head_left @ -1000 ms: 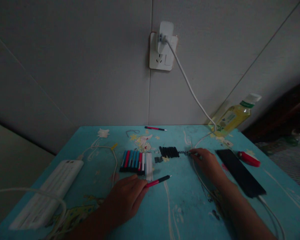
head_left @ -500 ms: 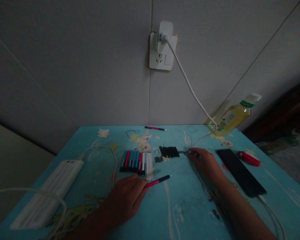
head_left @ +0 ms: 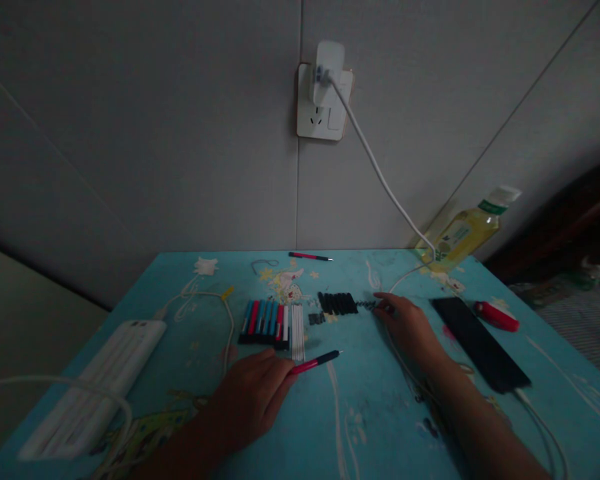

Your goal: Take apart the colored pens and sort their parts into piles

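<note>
My left hand (head_left: 253, 393) is closed around a red pen (head_left: 317, 362) with a black grip, its tip pointing right and away from me. My right hand (head_left: 405, 323) reaches to the table with thumb and fingers pinched at the right end of a row of small springs (head_left: 365, 305). Whatever lies between those fingertips is too small to make out. Left of the springs lie several black rubber grips (head_left: 337, 303) and some small dark pieces (head_left: 317, 319). Slim white refills (head_left: 297, 332) are lined up beside a row of blue, red and white pen barrels (head_left: 265, 323).
Another red and black pen (head_left: 311, 257) lies near the wall. A white power strip (head_left: 97, 387) is on the left. To the right are a black phone (head_left: 480, 343) on a cable, a red object (head_left: 497, 316) and a bottle of yellow liquid (head_left: 463, 237). A white charger cable (head_left: 375, 163) hangs down to the table.
My right hand has shifted very slightly left at the springs, its fingers a little differently bent. My left hand keeps the pen in the same place.
</note>
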### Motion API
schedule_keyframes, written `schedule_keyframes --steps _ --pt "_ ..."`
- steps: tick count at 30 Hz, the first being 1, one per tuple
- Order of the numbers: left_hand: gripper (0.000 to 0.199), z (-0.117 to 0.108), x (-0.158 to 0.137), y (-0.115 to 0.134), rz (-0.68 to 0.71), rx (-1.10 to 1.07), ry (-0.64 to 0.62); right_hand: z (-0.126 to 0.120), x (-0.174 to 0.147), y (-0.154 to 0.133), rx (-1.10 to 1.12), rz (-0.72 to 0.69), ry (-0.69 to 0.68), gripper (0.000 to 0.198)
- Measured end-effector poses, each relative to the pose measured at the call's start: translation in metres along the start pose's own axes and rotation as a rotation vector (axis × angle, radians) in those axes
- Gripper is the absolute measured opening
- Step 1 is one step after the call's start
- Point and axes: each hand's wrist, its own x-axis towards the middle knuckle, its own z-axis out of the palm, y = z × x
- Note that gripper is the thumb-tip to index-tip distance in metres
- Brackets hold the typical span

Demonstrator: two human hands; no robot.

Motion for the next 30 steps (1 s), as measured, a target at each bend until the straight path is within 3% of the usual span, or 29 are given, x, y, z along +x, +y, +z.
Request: schedule_keyframes --steps 30 --pt "0.016 -0.0021 0.0025 0.0016 0.004 0.021 0.021 0.0022 -0.0016 -0.0015 -0.115 -0.047 0.015 0.022"
